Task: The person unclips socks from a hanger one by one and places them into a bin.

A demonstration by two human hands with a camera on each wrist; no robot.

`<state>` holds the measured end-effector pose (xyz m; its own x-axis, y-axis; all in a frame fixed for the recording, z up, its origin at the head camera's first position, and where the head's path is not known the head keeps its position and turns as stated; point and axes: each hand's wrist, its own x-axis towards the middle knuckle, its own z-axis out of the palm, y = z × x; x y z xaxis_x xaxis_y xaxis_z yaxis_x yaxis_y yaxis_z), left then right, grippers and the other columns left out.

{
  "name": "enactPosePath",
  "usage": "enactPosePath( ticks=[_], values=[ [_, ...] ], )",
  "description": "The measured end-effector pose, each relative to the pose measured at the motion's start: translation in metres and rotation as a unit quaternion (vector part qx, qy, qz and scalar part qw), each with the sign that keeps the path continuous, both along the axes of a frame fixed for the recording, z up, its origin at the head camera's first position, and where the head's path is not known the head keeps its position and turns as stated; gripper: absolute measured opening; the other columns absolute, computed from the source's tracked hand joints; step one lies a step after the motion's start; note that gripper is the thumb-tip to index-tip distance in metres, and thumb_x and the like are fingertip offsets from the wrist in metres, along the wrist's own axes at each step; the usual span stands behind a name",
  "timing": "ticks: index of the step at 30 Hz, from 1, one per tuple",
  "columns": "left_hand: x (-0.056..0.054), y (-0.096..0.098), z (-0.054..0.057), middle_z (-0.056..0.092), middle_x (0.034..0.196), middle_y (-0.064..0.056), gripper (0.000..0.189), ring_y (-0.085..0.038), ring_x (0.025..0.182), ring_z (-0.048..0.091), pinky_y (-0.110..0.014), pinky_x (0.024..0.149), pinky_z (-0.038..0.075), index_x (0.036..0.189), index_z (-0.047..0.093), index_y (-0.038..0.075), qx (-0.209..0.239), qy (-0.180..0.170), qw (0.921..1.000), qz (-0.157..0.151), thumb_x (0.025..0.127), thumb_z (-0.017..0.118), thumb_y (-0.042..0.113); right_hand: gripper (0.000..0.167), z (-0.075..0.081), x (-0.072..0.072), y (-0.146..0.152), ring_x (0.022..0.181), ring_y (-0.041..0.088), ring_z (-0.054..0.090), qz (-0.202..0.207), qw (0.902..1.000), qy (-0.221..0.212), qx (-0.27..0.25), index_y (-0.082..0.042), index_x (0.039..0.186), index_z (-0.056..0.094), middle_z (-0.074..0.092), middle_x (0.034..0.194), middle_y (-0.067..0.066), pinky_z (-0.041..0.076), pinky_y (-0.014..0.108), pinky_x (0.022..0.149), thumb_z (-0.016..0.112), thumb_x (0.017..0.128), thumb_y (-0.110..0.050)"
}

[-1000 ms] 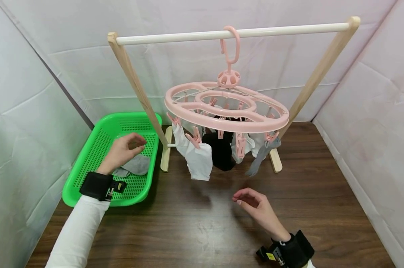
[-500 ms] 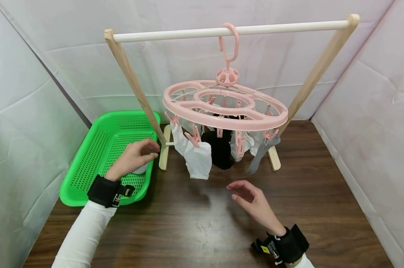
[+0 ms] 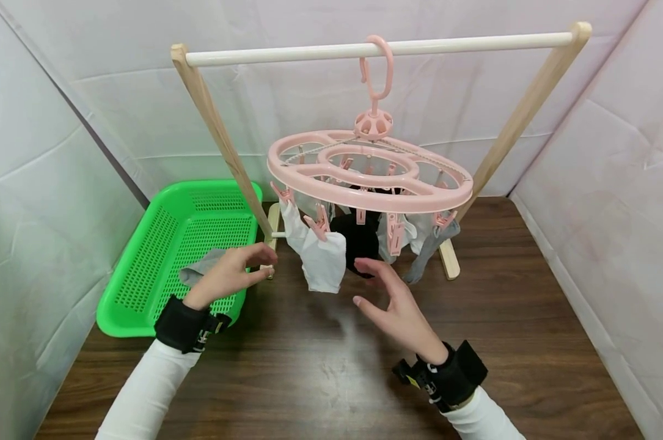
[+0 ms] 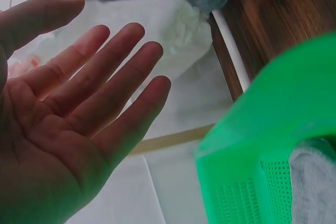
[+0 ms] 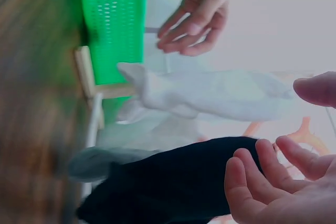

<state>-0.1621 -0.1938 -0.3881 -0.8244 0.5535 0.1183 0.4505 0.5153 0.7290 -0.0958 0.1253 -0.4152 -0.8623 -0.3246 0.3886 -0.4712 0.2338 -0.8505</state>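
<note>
Pale fabric walls [image 3: 606, 153] stand behind a dark wood-grain table [image 3: 320, 391]. From a white rail [image 3: 474, 44] hangs a pink oval plastic drying hanger [image 3: 364, 198], its clips [image 3: 395, 237] holding a white sock [image 3: 323, 263], a black cloth [image 3: 354, 238] and a grey sock [image 3: 427, 252]. Empty, fingers parted, my left hand [image 3: 231, 275] is near a green plastic basket [image 3: 141, 275] holding grey cloth [image 3: 198, 267]; my right hand [image 3: 399, 308], likewise, is near the black cloth.

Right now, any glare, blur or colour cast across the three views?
Head: pale glare on the tabletop. Left wrist: left hand tinted green low on its palm, green basket soft-edged. Right wrist: tabletop smeared, white sock washed out.
</note>
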Motion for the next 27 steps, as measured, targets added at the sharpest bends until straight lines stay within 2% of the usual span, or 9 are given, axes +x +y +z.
enactPosePath(
  ticks=[5, 9, 14, 19, 24, 27],
  values=[
    [0.007, 0.002, -0.004, 0.065, 0.108, -0.013, 0.022, -0.030, 0.103, 0.064, -0.042, 0.086, 0.050, 0.113, 0.062, -0.001, -0.005, 0.011, 0.9997, -0.020, 0.091, 0.066, 0.000, 0.065, 0.018, -0.008, -0.010, 0.129, 0.021, 0.043, 0.005, 0.9993, 0.030, 0.024, -0.007, 0.143, 0.040, 0.045, 0.141, 0.011, 0.037, 0.036, 0.103, 0.071, 0.086, -0.001],
    [0.014, 0.005, -0.005, 0.064, 0.117, -0.015, 0.032, -0.031, 0.109, 0.061, -0.045, 0.089, 0.049, 0.122, 0.060, -0.002, -0.015, 0.028, 0.9990, -0.031, 0.091, 0.067, 0.003, 0.072, 0.030, -0.011, -0.016, 0.133, 0.022, 0.037, 0.017, 0.9985, 0.040, 0.033, -0.008, 0.147, 0.033, 0.039, 0.145, 0.011, 0.031, 0.037, 0.107, 0.071, 0.086, -0.001],
    [0.019, 0.009, -0.008, 0.062, 0.123, -0.017, 0.040, -0.030, 0.108, 0.060, -0.049, 0.088, 0.048, 0.128, 0.058, -0.003, -0.024, 0.050, 0.9980, -0.031, 0.090, 0.068, 0.006, 0.073, 0.044, -0.018, -0.021, 0.134, 0.023, 0.035, 0.027, 0.9984, 0.047, 0.016, -0.006, 0.147, 0.031, 0.036, 0.147, 0.014, 0.029, 0.036, 0.109, 0.070, 0.086, 0.002],
    [0.024, 0.009, -0.014, 0.061, 0.124, -0.017, 0.039, -0.033, 0.110, 0.059, -0.050, 0.090, 0.047, 0.128, 0.058, -0.002, -0.024, 0.030, 0.9989, -0.026, 0.091, 0.068, 0.007, 0.072, 0.056, -0.023, -0.027, 0.133, 0.022, 0.038, 0.034, 0.9980, 0.048, -0.022, -0.006, 0.146, 0.033, 0.040, 0.143, 0.014, 0.029, 0.033, 0.109, 0.070, 0.085, 0.005],
    [0.030, 0.006, -0.017, 0.059, 0.127, -0.019, 0.040, -0.037, 0.119, 0.053, -0.052, 0.096, 0.042, 0.130, 0.056, -0.002, -0.015, 0.001, 0.9996, -0.024, 0.092, 0.066, 0.007, 0.070, 0.066, -0.028, -0.033, 0.132, 0.022, 0.040, 0.042, 0.9967, 0.053, -0.044, -0.004, 0.146, 0.034, 0.040, 0.143, 0.016, 0.029, 0.035, 0.109, 0.069, 0.085, 0.006],
    [0.031, 0.006, -0.018, 0.058, 0.129, -0.018, 0.041, -0.035, 0.121, 0.052, -0.051, 0.098, 0.041, 0.130, 0.056, -0.002, -0.011, -0.012, 0.9996, -0.024, 0.092, 0.066, 0.007, 0.070, 0.072, -0.031, -0.037, 0.132, 0.022, 0.040, 0.042, 0.9964, 0.056, -0.048, -0.003, 0.146, 0.034, 0.041, 0.142, 0.017, 0.030, 0.035, 0.109, 0.069, 0.086, 0.006]
  ],
)
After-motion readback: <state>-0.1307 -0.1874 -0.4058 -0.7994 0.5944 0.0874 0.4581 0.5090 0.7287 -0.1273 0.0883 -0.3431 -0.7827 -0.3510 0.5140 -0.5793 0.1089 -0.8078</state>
